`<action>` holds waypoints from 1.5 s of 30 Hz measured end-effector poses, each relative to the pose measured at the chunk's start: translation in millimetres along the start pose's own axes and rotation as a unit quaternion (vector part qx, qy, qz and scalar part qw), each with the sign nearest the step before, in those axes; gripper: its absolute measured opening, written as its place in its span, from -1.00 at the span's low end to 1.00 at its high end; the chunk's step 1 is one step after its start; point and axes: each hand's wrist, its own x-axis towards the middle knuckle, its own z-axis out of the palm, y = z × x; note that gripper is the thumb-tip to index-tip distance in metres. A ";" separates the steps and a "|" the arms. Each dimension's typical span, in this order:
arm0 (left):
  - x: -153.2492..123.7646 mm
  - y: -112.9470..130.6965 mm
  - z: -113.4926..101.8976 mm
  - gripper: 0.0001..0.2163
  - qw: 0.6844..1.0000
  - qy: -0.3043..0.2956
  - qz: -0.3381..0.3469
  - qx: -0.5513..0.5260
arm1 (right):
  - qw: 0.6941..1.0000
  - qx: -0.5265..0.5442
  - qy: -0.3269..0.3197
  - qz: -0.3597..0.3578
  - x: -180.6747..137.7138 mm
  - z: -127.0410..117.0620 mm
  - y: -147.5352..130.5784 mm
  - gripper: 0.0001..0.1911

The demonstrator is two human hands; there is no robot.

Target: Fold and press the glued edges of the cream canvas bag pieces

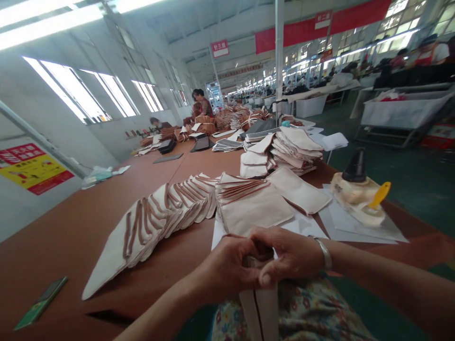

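My left hand (231, 265) and my right hand (287, 255) meet at the table's near edge, fingers closed on a cream fabric piece (261, 308) with a dark line down its middle. The piece hangs below my hands over a floral cloth on my lap. Both thumbs press near its top; part of it is hidden by my fingers. Just beyond my hands lies a stack of cream fabric pieces (254, 208) with brown edges. To its left, a fanned row of similar pieces (156, 222) with brown strips spreads across the table.
On the right, a cream container with a black cone-shaped top (355, 168) and a yellow-handled tool (379, 195) rest on white paper. A green box (40, 303) lies at left. Taller fabric piles (295, 147) stand farther back; people work in the distance.
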 end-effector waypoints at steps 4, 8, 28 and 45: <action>0.0 -22.5 6.6 -0.52 0.990 -0.013 -0.054 -0.132 | 0.999 0.052 0.015 0.000 -16.6 6.4 32.4 -0.60; -0.9 -25.4 4.7 -0.60 0.985 0.009 -0.054 -0.164 | 0.998 0.014 0.051 -0.020 -26.4 4.6 26.2 -0.70; 8.9 -13.1 10.7 -0.77 0.980 0.015 -0.056 -0.189 | 0.990 -0.074 0.120 0.017 -35.1 16.4 17.4 -0.86; 12.1 -15.3 14.3 -0.72 0.978 -0.005 -0.068 -0.195 | 0.966 0.232 0.086 0.073 -35.5 13.6 19.1 -0.70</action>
